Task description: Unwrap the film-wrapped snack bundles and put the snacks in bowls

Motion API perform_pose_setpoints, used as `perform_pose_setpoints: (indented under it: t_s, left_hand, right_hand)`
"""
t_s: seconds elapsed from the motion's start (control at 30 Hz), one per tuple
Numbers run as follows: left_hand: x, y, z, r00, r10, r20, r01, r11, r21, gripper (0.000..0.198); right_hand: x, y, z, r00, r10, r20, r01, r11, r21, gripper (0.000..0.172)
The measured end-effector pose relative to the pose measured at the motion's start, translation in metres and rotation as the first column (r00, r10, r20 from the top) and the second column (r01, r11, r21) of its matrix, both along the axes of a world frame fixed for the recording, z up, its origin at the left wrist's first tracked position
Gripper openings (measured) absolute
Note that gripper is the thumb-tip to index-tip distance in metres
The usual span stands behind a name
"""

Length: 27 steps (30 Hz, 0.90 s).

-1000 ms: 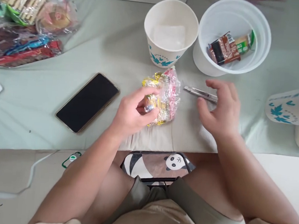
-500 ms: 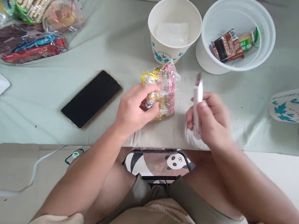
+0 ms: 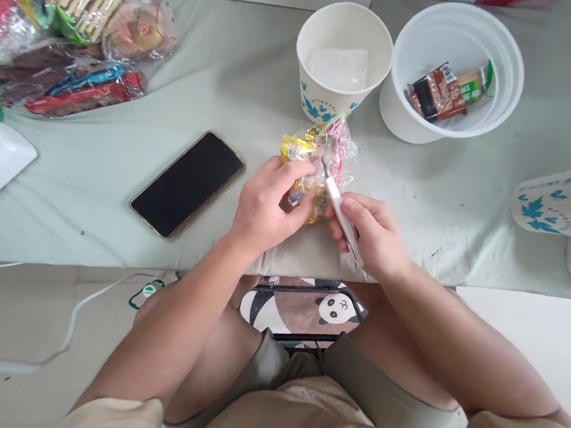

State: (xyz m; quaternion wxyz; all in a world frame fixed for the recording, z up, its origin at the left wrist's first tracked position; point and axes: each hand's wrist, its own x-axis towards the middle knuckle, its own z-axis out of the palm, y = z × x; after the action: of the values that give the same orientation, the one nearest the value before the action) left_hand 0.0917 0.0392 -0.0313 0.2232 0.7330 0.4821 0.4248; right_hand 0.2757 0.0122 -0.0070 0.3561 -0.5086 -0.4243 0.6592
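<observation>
On the table's front part, my left hand (image 3: pixel 271 203) is closed on a clear plastic snack packet (image 3: pixel 342 149) with yellow and pink wrappers showing inside. Its thumb and fingers pinch the packet's left side. My right hand (image 3: pixel 375 234) grips a small knife (image 3: pixel 343 220) by its white handle. The knife's short dark blade points away from me and touches or overlaps the plastic; whether it has pierced it I cannot tell. Just behind the packet stands a paper cup (image 3: pixel 324 98) with blue leaf prints, holding a whitish translucent thing.
A white plastic tub (image 3: pixel 397 111) with two wrapped snacks stands right of the cup. A black phone (image 3: pixel 188 183) lies to the left. Bagged snacks (image 3: pixel 87 93) fill the back left. Another printed cup (image 3: pixel 558 202) lies on its side at right. The cloth-covered table (image 3: pixel 461 247) ends near my wrists.
My right hand has moved left with the knife, from beside the packet to over it. My left hand keeps its hold on the packet. The whole view has shifted slightly.
</observation>
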Motion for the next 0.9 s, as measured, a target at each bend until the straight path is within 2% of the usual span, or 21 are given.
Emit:
perform_pose_setpoints:
  t_s: [0.13, 0.33, 0.5, 0.63, 0.8, 0.9]
  left_hand:
    - [-0.002, 0.000, -0.001, 1.000, 0.024, 0.004, -0.024, 1.000, 0.010, 0.029]
    - [-0.002, -0.002, -0.004, 0.996, 0.041, -0.079, -0.034, 0.995, 0.090, 0.032]
    - [0.002, -0.005, -0.007, 0.998, 0.044, -0.055, -0.033, 0.984, 0.178, 0.031]
    - [0.007, -0.008, -0.007, 0.999, 0.026, -0.038, -0.017, 0.973, 0.230, 0.027]
    - [0.005, -0.006, -0.006, 0.999, 0.049, -0.014, -0.044, 0.968, 0.247, 0.030]
    - [0.000, -0.002, -0.008, 0.996, 0.055, 0.077, -0.070, 0.974, 0.215, 0.026]
  right_hand:
    - [-0.002, -0.002, -0.005, 0.996, -0.071, -0.054, 0.079, 0.985, 0.156, 0.034]
    - [-0.003, -0.006, -0.006, 0.998, -0.039, -0.050, 0.045, 0.992, 0.115, 0.042]
    - [-0.003, -0.006, 0.003, 0.999, -0.035, -0.015, 0.036, 0.999, 0.010, 0.036]
    - [-0.006, -0.005, 0.008, 0.998, -0.044, -0.040, 0.041, 0.996, -0.073, 0.041]
    - [-0.008, -0.003, 0.008, 0.999, -0.036, -0.026, 0.031, 0.982, -0.184, 0.049]
    - [-0.009, -0.004, 0.007, 1.000, 0.005, -0.018, -0.009, 0.974, -0.224, 0.051]
